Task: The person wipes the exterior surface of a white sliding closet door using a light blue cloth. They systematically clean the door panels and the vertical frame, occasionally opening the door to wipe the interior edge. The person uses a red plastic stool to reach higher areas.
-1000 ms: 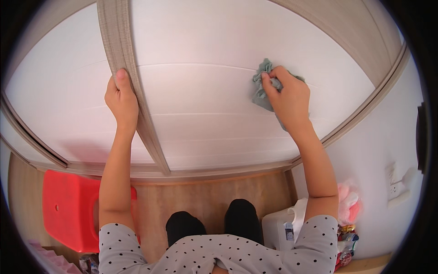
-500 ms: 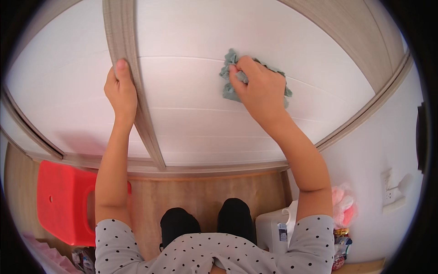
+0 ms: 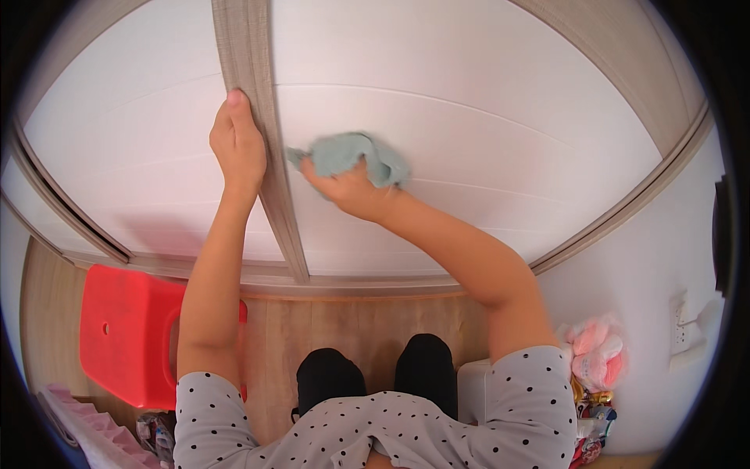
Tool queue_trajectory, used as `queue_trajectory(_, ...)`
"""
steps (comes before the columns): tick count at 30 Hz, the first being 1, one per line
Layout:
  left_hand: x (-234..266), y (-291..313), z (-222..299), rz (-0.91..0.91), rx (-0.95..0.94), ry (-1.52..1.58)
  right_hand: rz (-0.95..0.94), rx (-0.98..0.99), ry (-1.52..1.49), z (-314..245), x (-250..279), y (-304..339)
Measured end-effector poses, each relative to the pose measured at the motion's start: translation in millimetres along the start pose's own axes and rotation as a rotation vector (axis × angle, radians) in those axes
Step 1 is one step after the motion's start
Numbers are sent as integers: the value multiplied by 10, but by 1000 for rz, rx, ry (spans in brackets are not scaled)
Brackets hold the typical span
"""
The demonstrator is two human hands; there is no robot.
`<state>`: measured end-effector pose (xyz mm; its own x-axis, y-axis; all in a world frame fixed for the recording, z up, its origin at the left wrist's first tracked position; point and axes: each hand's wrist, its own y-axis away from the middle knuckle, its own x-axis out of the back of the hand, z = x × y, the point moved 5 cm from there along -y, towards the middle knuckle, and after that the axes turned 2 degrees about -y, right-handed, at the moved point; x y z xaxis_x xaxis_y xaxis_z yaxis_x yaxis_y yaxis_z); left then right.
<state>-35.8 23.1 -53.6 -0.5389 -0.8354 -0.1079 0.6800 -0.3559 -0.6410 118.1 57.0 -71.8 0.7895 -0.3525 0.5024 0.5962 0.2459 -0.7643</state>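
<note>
A grey-green cleaning cloth (image 3: 344, 153) is pressed against a white sliding wardrobe door (image 3: 437, 47). My right hand (image 3: 351, 190) grips it, with the cloth bunched over most of the fingers; both are slightly blurred. Further left, my left hand (image 3: 238, 148) is wrapped on the edge of the wood-grain vertical door frame (image 3: 254, 62), thumb up along it. Its other fingers are mostly hidden.
A red plastic stool (image 3: 129, 336) stands on the wooden floor at lower left, beside pink ruffled fabric (image 3: 105, 430). At lower right are a white bin-like box (image 3: 472, 391) and a bag of pink items (image 3: 598, 352). A wall socket (image 3: 681, 324) sits far right.
My right hand has swept the cloth left and slightly down across the door, toward the vertical frame. My left hand keeps its hold on the frame. The whole view has shifted slightly.
</note>
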Motion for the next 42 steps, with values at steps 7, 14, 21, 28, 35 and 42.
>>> queue_trajectory(7, -29, 6, -6, 22, -6, -24, 86, -349, 415, 547, 783, 443)
queue_trajectory(14, 7, -11, -75, -71, -10, 86, 155, -129, 304, 112, 204, -631)
queue_trajectory(21, 43, -4, -36, -136, 108, 92, -144, 145, 197, 10, 3, -143)
queue_trajectory(28, 49, -11, -46, -173, 93, 36, -11, -62, 119, 188, 185, -560)
queue_trajectory(35, 45, -10, 5, -169, 68, -5, -234, -242, -428, 30, -14, -237)
queue_trajectory(42, 47, -18, -6, -183, 43, -39, 154, -83, 171, 178, 237, -592)
